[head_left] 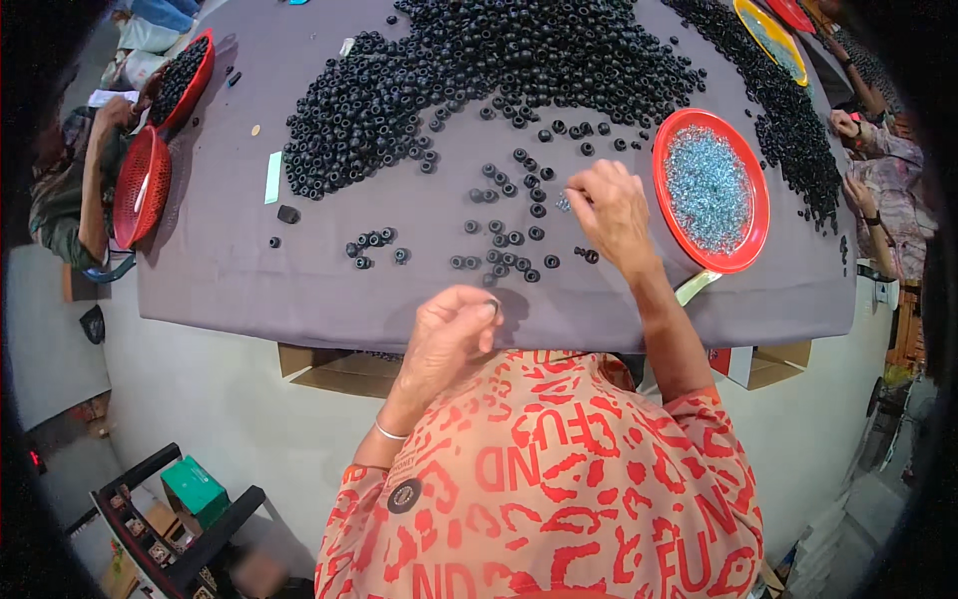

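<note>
My left hand [451,334] is closed in a pinch just above the table's front edge, on a small black round piece [491,303] that mostly hides behind the fingers. Farther right, my right hand [613,208] is closed too, its fingertips on small clear bluish pieces [562,203]; how many it grips I cannot make out. Between the hands lie loose black round pieces [515,239] with holes. A red plate [666,216] full of tiny clear bluish pieces [707,188] sits right of my right hand.
A large heap of black round pieces [499,60] covers the far middle of the grey cloth [220,270]. More black parts [788,130] run along the right. Red baskets [143,187] stand left, beside another person's arm [98,175]. A cardboard box [339,374] is below the table.
</note>
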Action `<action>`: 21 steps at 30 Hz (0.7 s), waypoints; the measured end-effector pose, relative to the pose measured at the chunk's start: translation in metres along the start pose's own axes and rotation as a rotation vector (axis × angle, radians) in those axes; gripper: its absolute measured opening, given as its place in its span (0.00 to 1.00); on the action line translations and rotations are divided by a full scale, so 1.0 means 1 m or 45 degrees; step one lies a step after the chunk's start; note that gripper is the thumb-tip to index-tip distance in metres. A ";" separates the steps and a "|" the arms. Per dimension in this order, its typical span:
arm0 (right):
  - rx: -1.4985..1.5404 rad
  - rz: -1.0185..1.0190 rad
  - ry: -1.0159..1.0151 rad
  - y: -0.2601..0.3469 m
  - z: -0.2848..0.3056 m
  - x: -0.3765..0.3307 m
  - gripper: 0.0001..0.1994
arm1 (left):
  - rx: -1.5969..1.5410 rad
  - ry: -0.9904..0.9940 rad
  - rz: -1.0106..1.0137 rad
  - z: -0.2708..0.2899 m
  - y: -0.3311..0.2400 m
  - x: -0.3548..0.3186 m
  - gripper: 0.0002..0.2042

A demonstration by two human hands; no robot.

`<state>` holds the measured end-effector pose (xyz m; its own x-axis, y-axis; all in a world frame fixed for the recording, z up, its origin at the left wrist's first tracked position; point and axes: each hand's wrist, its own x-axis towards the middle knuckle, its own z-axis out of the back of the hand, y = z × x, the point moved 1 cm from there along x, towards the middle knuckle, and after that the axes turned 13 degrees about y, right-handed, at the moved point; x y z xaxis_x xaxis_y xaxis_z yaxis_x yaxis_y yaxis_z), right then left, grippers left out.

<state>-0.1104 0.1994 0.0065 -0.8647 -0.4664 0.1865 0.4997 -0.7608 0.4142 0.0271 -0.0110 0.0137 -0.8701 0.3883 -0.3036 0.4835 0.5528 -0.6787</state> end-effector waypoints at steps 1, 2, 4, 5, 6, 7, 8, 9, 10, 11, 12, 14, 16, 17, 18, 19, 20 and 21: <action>-0.065 -0.021 0.088 -0.002 -0.001 0.005 0.04 | 0.020 0.010 -0.022 -0.002 -0.002 0.002 0.04; -0.066 -0.018 0.089 0.000 -0.002 0.009 0.04 | 0.018 0.009 -0.025 -0.003 -0.003 0.001 0.04; -0.220 -0.062 0.270 0.003 -0.004 0.015 0.05 | 0.023 -0.011 -0.010 -0.004 -0.005 0.002 0.05; -0.225 -0.061 0.268 0.003 -0.004 0.017 0.05 | 0.021 -0.007 -0.014 -0.003 -0.005 0.002 0.05; -0.245 -0.010 0.271 0.003 -0.004 0.019 0.05 | 0.021 -0.005 -0.020 -0.002 -0.004 0.002 0.05; -0.266 0.039 0.273 0.003 -0.003 0.019 0.05 | 0.020 -0.003 -0.026 -0.001 -0.004 0.002 0.05; -0.273 0.050 0.271 0.003 -0.001 0.021 0.05 | 0.018 -0.002 -0.039 0.000 -0.004 0.004 0.05; -0.104 0.038 0.228 0.003 0.002 0.019 0.04 | -0.099 0.027 -0.020 0.002 -0.004 0.005 0.05; 0.067 0.025 0.186 0.002 0.004 0.017 0.03 | -0.216 0.056 0.000 0.002 -0.004 0.006 0.06; 0.070 0.035 0.191 0.005 0.007 0.015 0.03 | -0.218 0.048 -0.008 0.003 -0.004 0.006 0.06; 0.339 -0.055 0.221 0.007 0.011 0.013 0.03 | -0.248 0.066 -0.029 0.004 -0.003 0.009 0.06; 0.618 -0.147 0.259 0.014 0.018 0.005 0.03 | -0.278 0.073 -0.048 0.003 -0.004 0.014 0.06; 1.112 -0.309 0.351 0.024 0.021 -0.008 0.05 | -0.305 0.135 -0.033 -0.002 -0.006 0.019 0.06; 1.122 -0.314 0.356 0.032 0.026 -0.014 0.05 | -0.304 0.124 -0.027 -0.005 -0.008 0.018 0.06; 1.335 -0.259 0.360 0.040 0.027 -0.019 0.05 | -0.411 0.167 -0.025 -0.006 -0.006 0.020 0.07; 1.548 -0.202 0.362 0.049 0.029 -0.024 0.05 | -0.518 0.210 -0.024 -0.006 -0.005 0.020 0.07; 1.657 -0.254 0.394 0.056 0.032 -0.027 0.05 | -0.516 0.203 -0.022 -0.007 -0.004 0.020 0.07; 1.663 -0.254 0.397 0.056 0.029 -0.031 0.05 | -0.516 0.224 -0.011 -0.009 -0.004 0.020 0.07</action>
<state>-0.0571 0.1842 0.0501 -0.7818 -0.6136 -0.1111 -0.1952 0.0717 0.9781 0.0088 0.0011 0.0162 -0.8616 0.4828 -0.1567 0.5054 0.7875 -0.3526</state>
